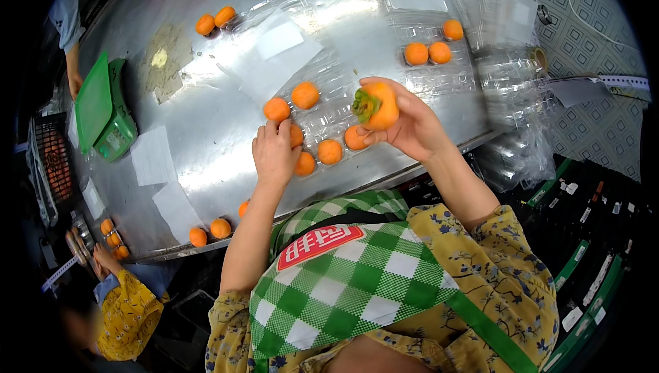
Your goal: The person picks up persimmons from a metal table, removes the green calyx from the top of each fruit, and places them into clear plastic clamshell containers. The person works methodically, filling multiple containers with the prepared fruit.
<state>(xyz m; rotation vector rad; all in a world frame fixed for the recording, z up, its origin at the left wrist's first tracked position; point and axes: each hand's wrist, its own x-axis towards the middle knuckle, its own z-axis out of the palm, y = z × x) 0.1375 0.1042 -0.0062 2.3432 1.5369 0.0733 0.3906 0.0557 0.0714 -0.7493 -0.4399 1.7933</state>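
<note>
My right hand (420, 124) holds an orange persimmon (386, 106) with its green leafy top turned left, raised over a clear plastic tray (322, 122). The fingers are wrapped round its right side. Several persimmons sit in that tray, two at its far left end and others along its near side. My left hand (273, 156) is at the tray's left end, its fingers curled on a persimmon (296, 135) there. Another persimmon (305, 163) lies close beside that hand. The left fingertips are partly hidden.
Another clear tray (425, 77) with three persimmons stands at the far right, near stacked clear trays (511, 91). Two persimmons (214, 21) lie far left. A green scale (110, 108) stands left, a co-worker's hand (75, 86) beside it. Another person's hand (104, 262) is at lower left.
</note>
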